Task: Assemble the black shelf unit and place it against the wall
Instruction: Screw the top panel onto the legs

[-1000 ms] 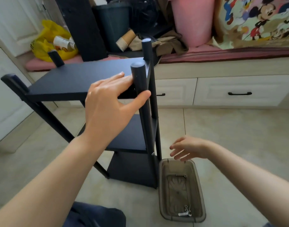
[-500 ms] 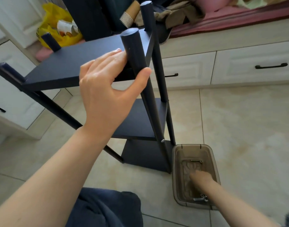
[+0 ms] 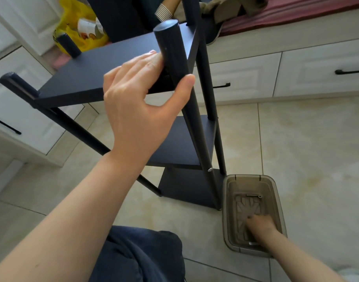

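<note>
Black shelf unit (image 3: 93,78) stands on the floor tiles (image 3: 307,149) by the drawers (image 3: 245,78), my left hand (image 3: 137,110) gripping its front post (image 3: 170,43). My right hand (image 3: 260,224), hovering a second ago, now reaches into the grey tray (image 3: 228,200) beside it, probably for a screw; whether it's closed I cannot tell.

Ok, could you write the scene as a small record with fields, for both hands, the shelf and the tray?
left hand: holds the near post of the black shelf unit at its top shelf, thumb round the post
right hand: down inside the tray; grip on anything cannot be told
black shelf unit: three shelves, stands on the tiled floor
tray: clear plastic, on the floor beside the unit's base, a small metal part at its far end
</note>
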Demonstrator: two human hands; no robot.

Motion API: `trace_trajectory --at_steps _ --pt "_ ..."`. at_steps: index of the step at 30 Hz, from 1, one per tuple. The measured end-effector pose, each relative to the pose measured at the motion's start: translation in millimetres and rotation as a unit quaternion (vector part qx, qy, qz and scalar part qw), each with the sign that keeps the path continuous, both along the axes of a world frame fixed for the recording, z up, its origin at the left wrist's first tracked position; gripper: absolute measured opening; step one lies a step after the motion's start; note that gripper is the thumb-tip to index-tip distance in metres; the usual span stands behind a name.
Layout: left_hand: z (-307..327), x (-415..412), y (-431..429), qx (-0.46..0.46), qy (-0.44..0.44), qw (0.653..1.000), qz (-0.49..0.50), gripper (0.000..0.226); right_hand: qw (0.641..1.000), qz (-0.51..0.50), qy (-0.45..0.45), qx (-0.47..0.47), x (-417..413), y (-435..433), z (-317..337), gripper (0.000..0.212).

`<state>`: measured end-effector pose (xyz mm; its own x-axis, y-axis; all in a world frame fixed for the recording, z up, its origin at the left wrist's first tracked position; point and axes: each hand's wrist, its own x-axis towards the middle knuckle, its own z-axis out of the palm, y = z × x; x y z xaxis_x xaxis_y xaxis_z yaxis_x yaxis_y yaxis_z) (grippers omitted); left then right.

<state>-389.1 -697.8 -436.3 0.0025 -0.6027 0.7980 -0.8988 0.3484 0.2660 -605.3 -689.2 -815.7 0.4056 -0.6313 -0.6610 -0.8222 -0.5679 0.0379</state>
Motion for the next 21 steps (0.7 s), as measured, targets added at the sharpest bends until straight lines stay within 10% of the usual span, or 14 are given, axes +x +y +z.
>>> trace_trajectory --at_steps 10,17,21 --pt "4.8 -3.2 3.7 0.021 -0.003 1.0 0.008 0.041 0.967 -0.197 -0.156 0.05 4.1 -9.3 22.0 0.017" --pt "9.5 -3.6 5.4 0.039 -0.011 0.999 0.007 0.044 0.833 -0.4 -0.382 -0.01 18.0 -31.8 79.1 0.037" --pt "11.6 -3.3 6.5 0.042 -0.024 0.999 0.011 0.046 0.665 -0.505 -0.549 -0.024 41.0 -41.4 133.4 0.038"
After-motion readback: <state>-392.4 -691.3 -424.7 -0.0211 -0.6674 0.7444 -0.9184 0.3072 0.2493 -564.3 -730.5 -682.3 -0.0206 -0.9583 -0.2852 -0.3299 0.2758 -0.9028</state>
